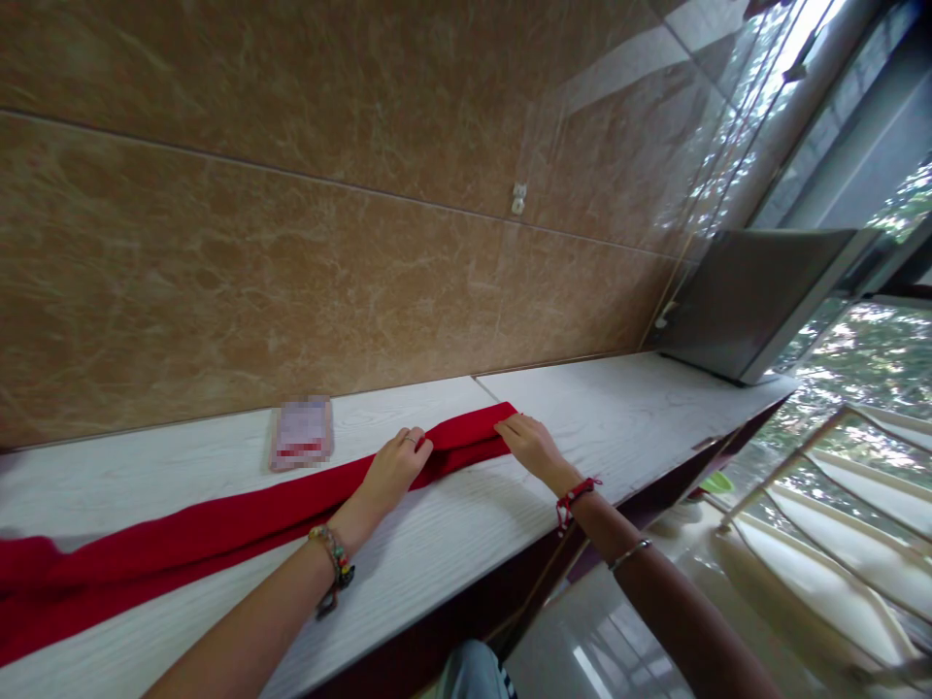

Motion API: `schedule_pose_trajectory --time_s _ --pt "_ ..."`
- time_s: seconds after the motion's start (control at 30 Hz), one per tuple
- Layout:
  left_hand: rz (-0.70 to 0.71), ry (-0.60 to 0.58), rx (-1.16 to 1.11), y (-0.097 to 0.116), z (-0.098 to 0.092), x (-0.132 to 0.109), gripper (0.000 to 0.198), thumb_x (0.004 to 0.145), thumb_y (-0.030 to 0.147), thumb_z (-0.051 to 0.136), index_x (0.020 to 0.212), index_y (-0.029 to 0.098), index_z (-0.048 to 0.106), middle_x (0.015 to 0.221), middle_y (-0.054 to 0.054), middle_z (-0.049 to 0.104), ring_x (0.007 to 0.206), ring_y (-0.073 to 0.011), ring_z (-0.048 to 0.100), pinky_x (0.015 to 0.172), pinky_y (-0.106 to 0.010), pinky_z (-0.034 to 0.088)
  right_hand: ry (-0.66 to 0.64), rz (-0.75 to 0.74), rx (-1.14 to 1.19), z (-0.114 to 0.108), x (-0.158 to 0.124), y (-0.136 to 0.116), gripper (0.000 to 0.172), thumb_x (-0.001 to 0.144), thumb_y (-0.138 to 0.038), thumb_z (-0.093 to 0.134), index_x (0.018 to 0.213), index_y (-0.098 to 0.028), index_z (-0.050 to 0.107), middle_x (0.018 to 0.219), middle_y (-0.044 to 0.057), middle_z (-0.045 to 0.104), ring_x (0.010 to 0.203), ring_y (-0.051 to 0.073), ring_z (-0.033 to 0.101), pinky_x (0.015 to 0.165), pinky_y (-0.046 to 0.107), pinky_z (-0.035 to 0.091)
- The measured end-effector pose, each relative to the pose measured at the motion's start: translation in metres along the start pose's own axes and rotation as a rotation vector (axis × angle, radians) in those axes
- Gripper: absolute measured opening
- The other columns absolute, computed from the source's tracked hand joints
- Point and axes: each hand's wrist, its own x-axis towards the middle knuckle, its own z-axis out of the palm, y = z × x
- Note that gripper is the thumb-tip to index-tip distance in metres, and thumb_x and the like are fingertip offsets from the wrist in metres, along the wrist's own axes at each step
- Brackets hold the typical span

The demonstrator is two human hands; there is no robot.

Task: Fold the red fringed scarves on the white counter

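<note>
A long red scarf (218,529) lies stretched along the white wooden counter (451,544), from the far left to its end near the middle. My left hand (393,471) rests on the scarf a little back from its end, fingers curled down onto the cloth. My right hand (530,442) lies on the scarf's end (481,427), fingers together and pressed flat on the fabric. Beaded bracelets sit on my left wrist, a red string bracelet and a thin bangle on my right.
A small pink packet (302,434) lies on the counter by the brown marble wall (291,243). A grey box-like appliance (749,296) stands at the counter's far right end by a window. Glossy floor and a light-coloured rack (822,485) lie to the right, below the counter edge.
</note>
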Motion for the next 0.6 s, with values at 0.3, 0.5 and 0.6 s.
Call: schedule_pose_trajectory --time_s 0.3,0.5,0.6 --pt "0.126 -0.064 -0.146 -0.005 0.009 -0.011 0.022 0.082 0.004 0.042 0.094 0.016 0.056 0.093 -0.007 0.055 0.088 -0.0185 0.051 0.078 -0.030 0.045 -0.057 0.008 -0.004 0.008 -0.003 -0.002 0.023 0.084 -0.009 0.042 0.067 -0.016 0.057 0.067 0.004 0.055 0.065 0.016 0.048 0.062 0.028 0.038" --pt "0.127 -0.128 -0.432 -0.004 0.010 -0.018 0.035 0.080 0.005 0.041 0.109 0.019 0.054 0.102 -0.006 0.054 0.089 -0.0148 0.054 0.079 -0.025 0.044 -0.053 0.053 0.188 0.009 -0.017 0.000 0.022 0.083 -0.007 0.040 0.087 -0.014 0.060 0.096 0.010 0.062 0.089 0.018 0.055 0.078 0.031 0.044" --pt "0.128 -0.129 -0.417 -0.008 0.007 -0.018 0.036 0.079 0.008 0.043 0.111 0.019 0.055 0.100 -0.007 0.056 0.090 -0.0167 0.054 0.082 -0.028 0.043 -0.074 0.001 0.211 0.010 -0.023 0.002 0.029 0.085 -0.006 0.038 0.107 -0.012 0.057 0.109 0.011 0.060 0.104 0.019 0.052 0.087 0.035 0.043"
